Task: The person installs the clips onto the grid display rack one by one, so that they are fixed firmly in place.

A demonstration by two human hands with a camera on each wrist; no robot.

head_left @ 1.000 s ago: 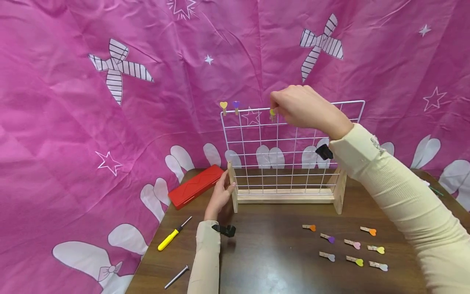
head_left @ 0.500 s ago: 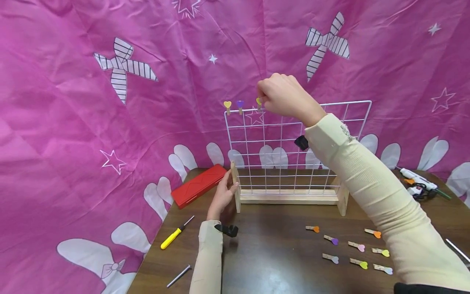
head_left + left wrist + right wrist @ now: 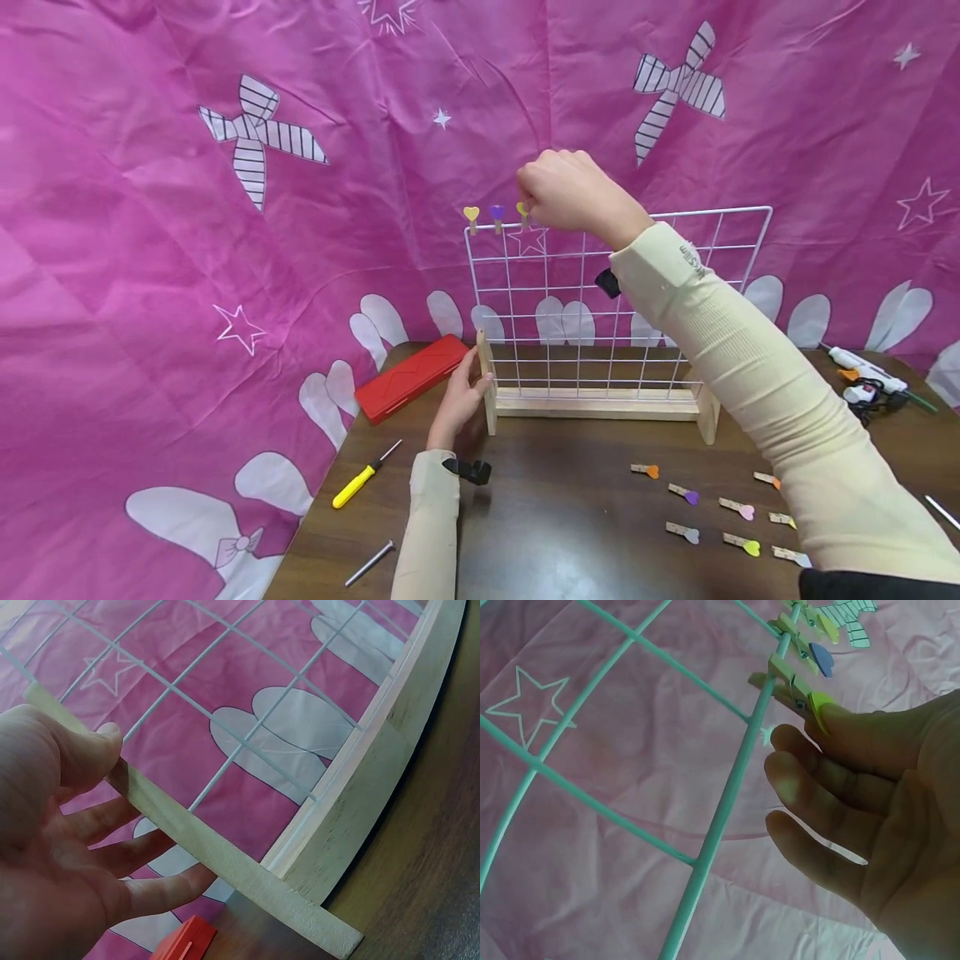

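A white wire grid stands upright in a wooden stand (image 3: 596, 408). My left hand (image 3: 456, 402) grips the stand's left wooden upright (image 3: 225, 862), thumb on one side and fingers on the other. At the grid's top bar (image 3: 724, 802), my right hand (image 3: 576, 193) pinches a yellow-green heart clothespin (image 3: 799, 694) by its heart end, and its jaws are on the bar. Left of it on the bar are a purple heart clothespin (image 3: 497, 215) and a pale yellow heart clothespin (image 3: 471, 216), evenly spaced.
Several heart clothespins, including a purple one (image 3: 684, 494), lie at the table's front right, some partly behind my right sleeve. A red case (image 3: 411, 377), a yellow-handled screwdriver (image 3: 356, 485) and a metal bolt (image 3: 369, 564) lie left. A glue gun (image 3: 862, 367) lies at the far right.
My right hand has moved left along the top bar with the yellow-green clothespin, bringing it beside the purple one. The left hand keeps its hold on the upright.
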